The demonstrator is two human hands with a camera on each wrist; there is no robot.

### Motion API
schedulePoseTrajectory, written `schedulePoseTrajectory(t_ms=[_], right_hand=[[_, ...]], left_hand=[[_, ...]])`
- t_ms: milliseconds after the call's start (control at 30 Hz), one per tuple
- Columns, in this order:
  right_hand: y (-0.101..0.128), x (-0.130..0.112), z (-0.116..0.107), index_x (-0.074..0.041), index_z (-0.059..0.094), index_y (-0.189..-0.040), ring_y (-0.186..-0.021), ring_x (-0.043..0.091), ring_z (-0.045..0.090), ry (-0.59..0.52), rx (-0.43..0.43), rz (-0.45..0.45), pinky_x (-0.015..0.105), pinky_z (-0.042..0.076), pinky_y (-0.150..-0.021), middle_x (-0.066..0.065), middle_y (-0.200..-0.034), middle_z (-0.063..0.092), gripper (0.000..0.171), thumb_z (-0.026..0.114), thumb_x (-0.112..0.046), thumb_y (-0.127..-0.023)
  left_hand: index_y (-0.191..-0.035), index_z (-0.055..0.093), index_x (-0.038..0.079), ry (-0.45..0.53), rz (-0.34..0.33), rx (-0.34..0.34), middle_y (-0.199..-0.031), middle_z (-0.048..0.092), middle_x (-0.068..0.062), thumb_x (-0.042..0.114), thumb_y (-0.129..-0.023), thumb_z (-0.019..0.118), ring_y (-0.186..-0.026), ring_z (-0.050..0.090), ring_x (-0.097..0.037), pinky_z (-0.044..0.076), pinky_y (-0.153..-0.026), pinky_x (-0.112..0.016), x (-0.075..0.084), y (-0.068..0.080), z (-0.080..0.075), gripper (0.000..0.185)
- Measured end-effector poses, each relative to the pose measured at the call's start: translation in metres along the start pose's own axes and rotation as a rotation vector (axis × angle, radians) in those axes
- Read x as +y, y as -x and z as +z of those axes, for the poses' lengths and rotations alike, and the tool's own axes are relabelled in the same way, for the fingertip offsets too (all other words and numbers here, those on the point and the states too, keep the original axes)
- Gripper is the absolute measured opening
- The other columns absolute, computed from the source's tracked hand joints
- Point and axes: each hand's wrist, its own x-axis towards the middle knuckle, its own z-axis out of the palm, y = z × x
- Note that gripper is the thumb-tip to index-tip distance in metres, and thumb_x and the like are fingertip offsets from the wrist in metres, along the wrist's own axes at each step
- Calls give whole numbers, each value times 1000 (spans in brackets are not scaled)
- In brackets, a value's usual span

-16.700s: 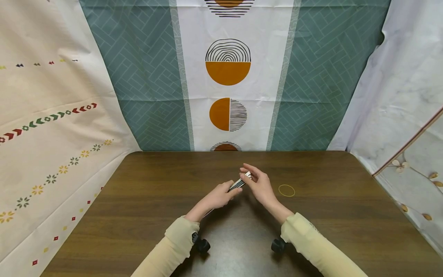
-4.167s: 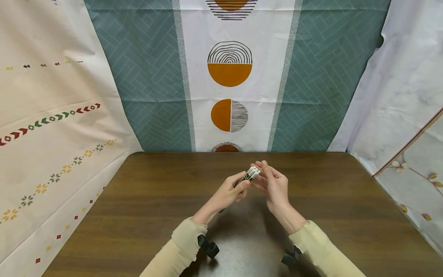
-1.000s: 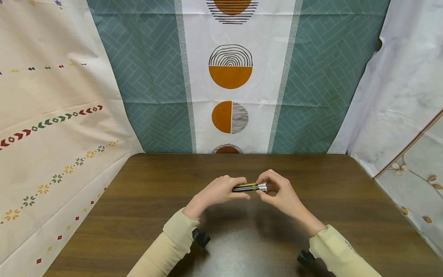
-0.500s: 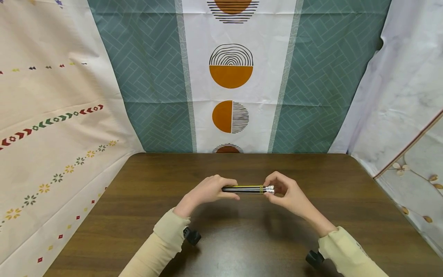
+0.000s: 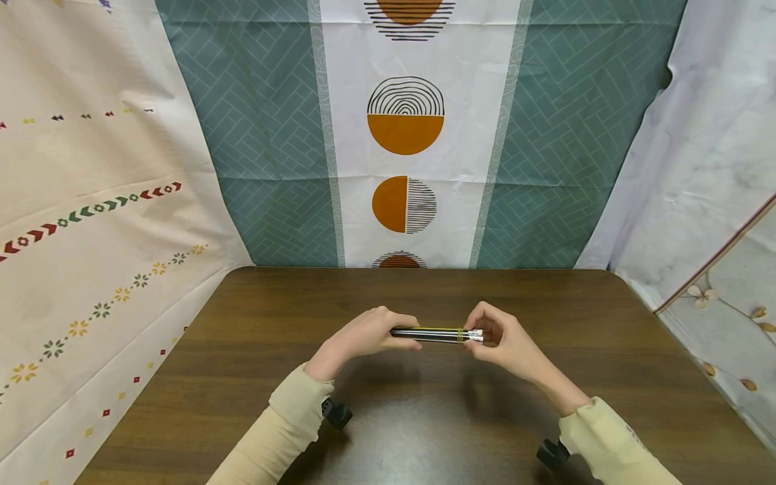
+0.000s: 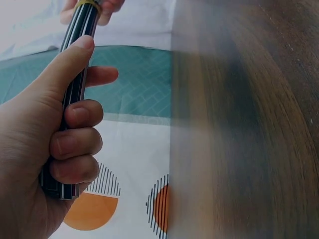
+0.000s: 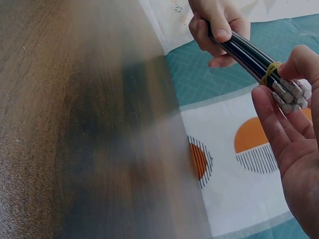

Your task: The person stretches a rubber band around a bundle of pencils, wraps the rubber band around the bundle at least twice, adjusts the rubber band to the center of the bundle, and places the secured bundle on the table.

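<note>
Nearest to me, both cream sleeves (image 5: 291, 424) enter from the lower edge, each with a small black camera mount at the wrist. My left hand (image 5: 362, 335) has its fingers curled round the tip end of a bundle of black striped pencils (image 5: 432, 333), thumb laid along the shafts; the left wrist view confirms a full fist grip. My right hand (image 5: 503, 337) pinches the eraser end between thumb and fingertips, palm partly open behind it. The bundle is held level, just above the table (image 5: 242, 377), not touching it. A yellow rubber band (image 5: 461, 333) circles the pencils just short of the white erasers (image 7: 291, 94).

Risks, in my judgement: the band sits very near the eraser end, so a pull towards that end could roll it off and let the pencils fan out. Only that end appears bound; the other end relies on my left fist alone, and relaxing it could let single pencils slide free. Whether the band is wound once or more I cannot tell.

The table is dark brown wood grain with rounded far corners. Beyond it hang cloths: a teal herringbone panel (image 5: 254, 148) with a white centre strip (image 5: 405, 188) of orange half-circles, a cream floral sheet (image 5: 91, 236) at left, pale marbled fabric (image 5: 709, 155) at right.
</note>
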Motion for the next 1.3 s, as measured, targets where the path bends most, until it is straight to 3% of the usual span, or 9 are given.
schedulePoseTrajectory(t_ms=[433, 767, 1000, 1133, 1300], right_hand=[[-1, -4, 2, -9, 57, -104, -83, 6, 66, 13, 15, 19, 29, 54, -61, 7, -98, 57, 25, 69, 4, -86], [0, -5, 4, -15, 58, -100, -72, 7, 58, 71, 61, 53, 25, 50, -60, 4, -94, 58, 23, 72, -3, -87], [-2, -7, 6, -12, 59, -101, -70, 7, 56, 43, 67, 24, 25, 45, -54, 6, -92, 58, 23, 71, 1, -85], [0, -2, 14, -12, 62, -104, -76, 7, 61, 32, 41, 28, 26, 51, -61, 5, -96, 63, 23, 72, -1, -87], [2, 6, 24, -18, 67, -111, -84, 11, 67, 53, -7, 67, 28, 56, -73, 3, -105, 69, 24, 75, -16, -88]], left_hand=[[-93, 67, 28, 23, -14, 10, -68, 49, 16, 44, -91, 68, -57, 40, 2, 32, -54, -17, 4, -4, 1, 16], [-89, 65, 32, 19, -55, 34, -62, 41, 16, 44, -93, 66, -54, 37, 1, 30, -52, -20, 9, -5, 2, 13], [-88, 65, 31, 11, -57, 34, -62, 42, 16, 44, -94, 65, -54, 38, 0, 30, -52, -20, 10, -7, 2, 14], [-91, 67, 29, 11, -27, 2, -65, 46, 16, 47, -94, 62, -55, 39, 1, 32, -53, -18, 11, -11, 5, 20], [-93, 68, 26, 5, 0, -42, -67, 49, 15, 49, -95, 60, -56, 41, 2, 34, -55, -16, 11, -13, 16, 24]])
